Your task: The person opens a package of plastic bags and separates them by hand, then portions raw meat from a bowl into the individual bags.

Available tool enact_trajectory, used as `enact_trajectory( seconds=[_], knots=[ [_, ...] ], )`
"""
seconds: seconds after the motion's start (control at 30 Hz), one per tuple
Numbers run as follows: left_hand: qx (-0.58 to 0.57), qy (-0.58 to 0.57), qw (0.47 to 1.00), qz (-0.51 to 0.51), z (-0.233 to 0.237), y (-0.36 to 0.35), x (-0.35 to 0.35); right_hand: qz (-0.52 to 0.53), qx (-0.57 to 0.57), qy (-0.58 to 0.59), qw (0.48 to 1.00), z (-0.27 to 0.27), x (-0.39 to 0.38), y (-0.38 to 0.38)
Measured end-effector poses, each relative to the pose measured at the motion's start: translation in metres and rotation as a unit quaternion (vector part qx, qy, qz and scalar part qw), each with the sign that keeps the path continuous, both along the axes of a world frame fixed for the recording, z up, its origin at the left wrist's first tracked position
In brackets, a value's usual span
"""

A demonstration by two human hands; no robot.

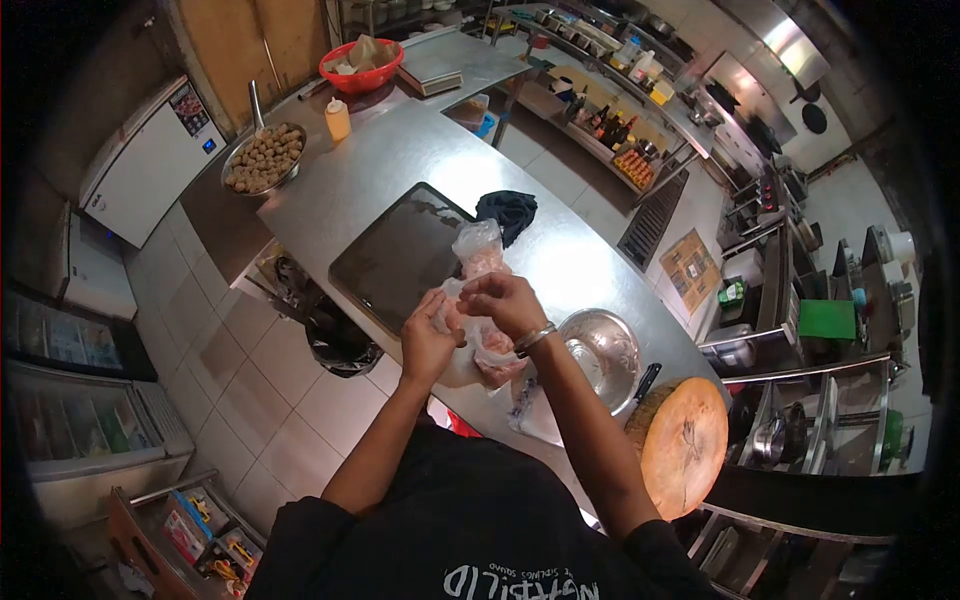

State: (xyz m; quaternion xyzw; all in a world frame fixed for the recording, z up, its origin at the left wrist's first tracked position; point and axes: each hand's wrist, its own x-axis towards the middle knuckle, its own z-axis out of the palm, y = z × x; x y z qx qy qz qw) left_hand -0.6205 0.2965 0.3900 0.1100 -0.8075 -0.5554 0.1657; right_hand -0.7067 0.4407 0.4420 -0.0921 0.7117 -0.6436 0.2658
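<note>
Over the steel counter, my left hand is closed on a clear plastic bag with pale pink contents, perhaps raw meat. My right hand, wearing a metal bracelet at the wrist, pinches the top of that same bag with bent fingers. Just beyond the hands stands another plastic bag of pink contents. Below my right hand sits a third, open-topped bag, also filled with something pink. The fingers partly hide the held bag.
A dark tray and black cloth lie ahead. To the right are a steel bowl, a knife and a round wooden chopping block. Farther left stand a bowl of brown balls and a sauce bottle.
</note>
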Motion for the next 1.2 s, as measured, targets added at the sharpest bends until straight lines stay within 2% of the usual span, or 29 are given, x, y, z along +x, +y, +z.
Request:
enact_trajectory(
  seconds=[0.07, 0.13, 0.2, 0.27, 0.3, 0.33, 0.37, 0.4, 0.43, 0.47, 0.53, 0.6, 0.67, 0.7, 0.73, 0.83, 0.87, 0.9, 0.93, 1.0, 1.03, 1.1, 1.2],
  knots=[
    [0.133, -0.001, 0.991, -0.018, -0.003, -0.002, -0.002, -0.024, -0.071, -0.026, 0.997, 0.015, 0.002, 0.010],
    [0.143, -0.006, 0.989, -0.022, 0.000, -0.007, -0.001, -0.027, -0.057, 0.013, 0.998, 0.030, 0.007, 0.023],
    [0.153, -0.010, 0.988, -0.028, 0.004, -0.009, 0.000, -0.076, 0.037, 0.099, 0.992, 0.039, 0.012, 0.035],
    [0.195, 0.006, 0.980, -0.034, 0.005, -0.009, 0.005, -0.073, 0.083, 0.110, 0.988, 0.012, 0.011, 0.047],
    [0.196, 0.005, 0.980, -0.036, 0.003, -0.008, 0.007, -0.017, 0.175, 0.141, 0.974, 0.001, 0.016, 0.050],
    [0.249, -0.018, 0.968, -0.029, -0.001, -0.007, 0.010, 0.040, 0.264, 0.171, 0.948, -0.012, 0.020, 0.053],
    [0.300, -0.038, 0.953, -0.024, -0.005, -0.008, 0.007, 0.062, 0.311, 0.220, 0.922, -0.028, 0.023, 0.054],
    [0.300, -0.036, 0.953, -0.028, -0.018, -0.012, 0.002, 0.083, 0.356, 0.267, 0.892, -0.040, 0.024, 0.053],
    [0.297, -0.024, 0.954, -0.028, -0.039, -0.017, -0.001, 0.099, 0.400, 0.245, 0.878, -0.039, 0.024, 0.050],
    [0.294, -0.013, 0.955, -0.026, -0.052, -0.022, 0.001, 0.099, 0.401, 0.241, 0.878, -0.041, 0.025, 0.049],
    [0.313, -0.047, 0.948, -0.026, -0.034, -0.031, 0.002, 0.044, 0.381, 0.255, 0.888, -0.043, 0.026, 0.045],
    [0.330, -0.075, 0.941, -0.029, -0.015, -0.041, -0.009, 0.049, 0.405, 0.264, 0.874, -0.039, 0.024, 0.042],
    [0.116, -0.080, 0.990, 0.022, -0.007, -0.047, -0.020, 0.054, 0.431, 0.269, 0.860, -0.041, 0.024, 0.046],
    [0.063, -0.015, 0.997, 0.049, -0.006, -0.048, -0.027, 0.114, 0.412, 0.294, 0.855, -0.049, 0.023, 0.052],
    [0.063, -0.015, 0.997, 0.047, 0.007, -0.046, -0.032, 0.173, 0.392, 0.318, 0.846, -0.052, 0.022, 0.054],
    [0.067, 0.041, 0.995, -0.069, 0.037, -0.024, -0.052, 0.190, 0.443, 0.274, 0.832, -0.055, 0.020, 0.048],
    [0.031, 0.015, 0.991, -0.126, 0.043, -0.011, -0.057, 0.190, 0.444, 0.274, 0.832, -0.054, 0.021, 0.045],
    [-0.006, -0.010, 0.983, -0.181, 0.055, 0.001, -0.062, 0.180, 0.449, 0.276, 0.830, -0.053, 0.023, 0.041],
    [-0.007, -0.008, 0.983, -0.183, 0.037, 0.012, -0.074, 0.168, 0.454, 0.278, 0.829, -0.052, 0.025, 0.037],
    [-0.165, -0.016, 0.961, -0.222, -0.019, 0.032, -0.098, 0.176, 0.449, 0.305, 0.821, -0.064, 0.027, 0.037],
    [-0.167, -0.013, 0.960, -0.226, -0.017, 0.032, -0.104, 0.186, 0.445, 0.332, 0.811, -0.070, 0.027, 0.038],
    [-0.323, -0.215, 0.895, -0.221, -0.011, 0.032, -0.113, 0.187, 0.457, 0.335, 0.803, -0.076, 0.034, 0.043],
    [-0.383, -0.207, 0.880, -0.190, -0.002, 0.029, -0.106, 0.170, 0.467, 0.332, 0.802, -0.074, 0.043, 0.054]
  ],
)
